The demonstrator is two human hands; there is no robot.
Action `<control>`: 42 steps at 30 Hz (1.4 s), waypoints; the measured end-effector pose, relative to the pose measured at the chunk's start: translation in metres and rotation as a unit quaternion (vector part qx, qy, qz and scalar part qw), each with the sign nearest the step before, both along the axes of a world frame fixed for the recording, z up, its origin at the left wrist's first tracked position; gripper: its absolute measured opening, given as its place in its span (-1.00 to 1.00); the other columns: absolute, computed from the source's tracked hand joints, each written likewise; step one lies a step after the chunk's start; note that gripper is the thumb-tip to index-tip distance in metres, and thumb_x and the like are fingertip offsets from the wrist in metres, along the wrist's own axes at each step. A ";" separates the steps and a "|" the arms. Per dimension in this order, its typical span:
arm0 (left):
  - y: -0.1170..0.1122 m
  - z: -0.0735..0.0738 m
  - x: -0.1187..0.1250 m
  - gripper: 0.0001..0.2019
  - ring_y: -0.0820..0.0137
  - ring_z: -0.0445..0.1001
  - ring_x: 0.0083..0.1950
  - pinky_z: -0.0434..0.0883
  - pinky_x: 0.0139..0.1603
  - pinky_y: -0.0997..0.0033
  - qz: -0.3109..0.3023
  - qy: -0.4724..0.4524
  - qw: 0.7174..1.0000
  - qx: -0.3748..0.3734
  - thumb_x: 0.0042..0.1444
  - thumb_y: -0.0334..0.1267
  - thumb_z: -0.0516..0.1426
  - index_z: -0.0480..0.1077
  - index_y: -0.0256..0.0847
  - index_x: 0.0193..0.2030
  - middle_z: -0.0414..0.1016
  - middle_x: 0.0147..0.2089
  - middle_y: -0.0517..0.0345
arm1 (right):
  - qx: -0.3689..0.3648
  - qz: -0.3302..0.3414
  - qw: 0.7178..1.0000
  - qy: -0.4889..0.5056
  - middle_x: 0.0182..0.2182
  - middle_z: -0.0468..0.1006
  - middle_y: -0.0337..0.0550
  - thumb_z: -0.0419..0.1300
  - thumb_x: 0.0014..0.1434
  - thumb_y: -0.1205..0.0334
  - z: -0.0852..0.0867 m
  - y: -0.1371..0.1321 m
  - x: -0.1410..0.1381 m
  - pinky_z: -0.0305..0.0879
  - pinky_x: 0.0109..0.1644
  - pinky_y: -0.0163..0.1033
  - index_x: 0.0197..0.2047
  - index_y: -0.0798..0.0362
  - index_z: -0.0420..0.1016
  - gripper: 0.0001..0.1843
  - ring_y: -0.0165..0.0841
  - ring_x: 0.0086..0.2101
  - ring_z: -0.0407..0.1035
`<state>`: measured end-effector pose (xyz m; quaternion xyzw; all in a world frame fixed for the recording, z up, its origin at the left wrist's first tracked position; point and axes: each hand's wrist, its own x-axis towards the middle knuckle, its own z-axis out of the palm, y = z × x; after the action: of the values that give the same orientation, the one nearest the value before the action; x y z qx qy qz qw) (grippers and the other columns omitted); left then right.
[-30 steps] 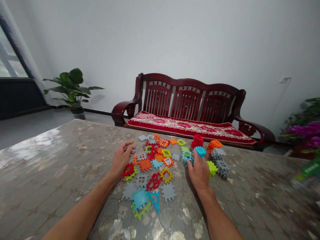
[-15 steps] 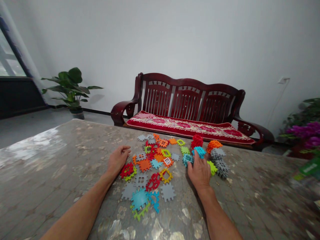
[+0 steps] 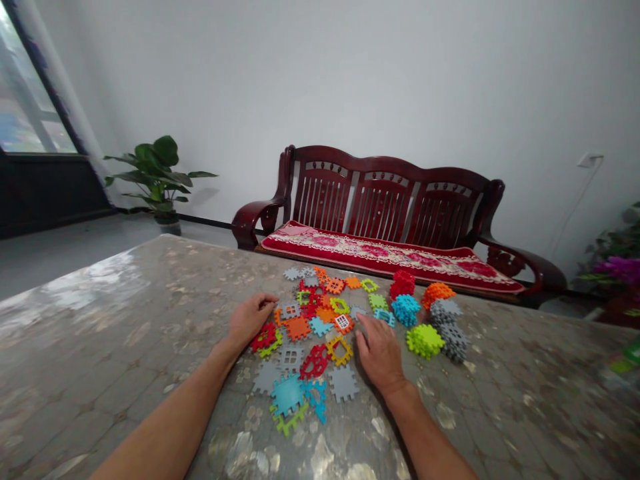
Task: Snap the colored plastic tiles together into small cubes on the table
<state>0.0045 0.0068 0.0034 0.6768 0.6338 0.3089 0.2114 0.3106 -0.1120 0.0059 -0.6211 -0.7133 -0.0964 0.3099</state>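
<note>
My left hand (image 3: 253, 316) rests on the table at the left edge of the scattered interlocking plastic tiles, loosely bent and holding nothing. Closest to it are a grey window tile (image 3: 291, 311) and a red tile (image 3: 263, 338). My right hand (image 3: 380, 350) is over the right side of the spread, thumb and forefinger apart, with its fingertips by a grey square tile (image 3: 358, 311). A blue tile with an opening (image 3: 385, 317) lies just beyond its knuckles. Right of this hand stand a blue stack (image 3: 406, 310) and a lime-green stack (image 3: 425, 341).
More stacks, red (image 3: 402, 284), orange (image 3: 438, 294) and grey (image 3: 453, 341), stand at the right. Tiles of several colours, such as a large blue square (image 3: 289, 394), lie mid-table. Behind the patterned table (image 3: 165, 320) is a wooden bench (image 3: 375, 193).
My right hand has drawn back from the blue stack, moving left to the loose tiles. The view has turned slightly left. My left hand stays beside the tiles.
</note>
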 end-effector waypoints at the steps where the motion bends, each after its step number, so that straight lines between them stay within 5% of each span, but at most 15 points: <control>1: 0.000 0.000 0.000 -0.72 0.28 0.57 -0.17 0.40 -0.15 0.38 -0.013 0.002 1.000 -0.004 0.15 -0.12 0.05 0.54 -0.07 -0.13 0.65 -0.21 0.18 | -0.006 0.017 1.000 0.010 -0.01 0.57 -0.07 0.02 0.29 0.33 0.000 0.000 -0.002 0.24 0.10 -0.10 0.13 0.01 0.44 -0.63 -0.21 -0.01 0.37; 9: -0.005 0.005 0.003 -0.69 0.26 0.57 -0.21 0.41 -0.18 0.36 -0.082 0.016 0.996 -0.016 0.10 -0.05 0.10 0.58 -0.08 -0.14 0.65 -0.24 0.17 | -0.057 0.078 0.995 0.034 0.05 0.55 -0.09 -0.01 0.35 0.29 -0.004 0.002 -0.007 0.27 0.14 -0.07 0.05 -0.01 0.48 -0.69 -0.23 0.03 0.38; 17: -0.007 0.013 0.001 -0.56 0.16 0.53 -0.01 0.41 0.09 0.23 -0.171 -0.019 0.985 -0.014 -0.09 -0.13 0.25 0.56 -0.16 -0.02 0.62 -0.01 0.03 | -0.063 0.105 0.992 0.016 -0.06 0.58 -0.12 -0.02 0.36 0.29 -0.005 0.004 -0.004 0.27 0.12 -0.11 -0.12 -0.01 0.52 -0.72 -0.26 -0.03 0.40; 30: -0.011 0.013 0.009 -0.70 0.24 0.54 -0.16 0.44 -0.10 0.31 -0.101 0.014 0.995 0.022 -0.05 -0.14 0.24 0.55 -0.18 -0.16 0.60 -0.19 0.07 | -0.046 0.118 0.991 0.036 -0.08 0.59 -0.12 0.01 0.31 0.34 -0.007 0.005 -0.004 0.32 0.07 -0.12 -0.11 -0.03 0.54 -0.72 -0.27 -0.05 0.41; 35: -0.006 0.009 0.005 -0.70 0.32 0.52 -0.30 0.44 -0.20 0.37 -0.028 -0.030 0.999 0.016 -0.03 -0.17 0.22 0.51 -0.22 -0.14 0.58 -0.29 0.13 | -0.057 0.122 0.989 0.052 -0.06 0.58 -0.12 0.03 0.30 0.36 -0.008 0.006 -0.002 0.31 0.08 -0.10 -0.11 -0.03 0.54 -0.72 -0.25 -0.03 0.40; 42: -0.005 0.009 -0.002 -0.60 0.39 0.54 -0.26 0.43 -0.04 0.38 0.037 -0.007 0.998 0.050 0.08 -0.32 0.10 0.46 -0.19 0.09 0.56 0.02 0.03 | -0.059 0.134 0.987 0.069 -0.06 0.58 -0.12 0.03 0.29 0.38 -0.009 0.006 -0.001 0.31 0.09 -0.09 -0.10 -0.04 0.55 -0.71 -0.26 -0.02 0.40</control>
<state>0.0030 0.0016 0.0125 0.6605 0.6408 0.3523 0.1704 0.3092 -0.1059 -0.0035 -0.5424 -0.7713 0.0316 0.3315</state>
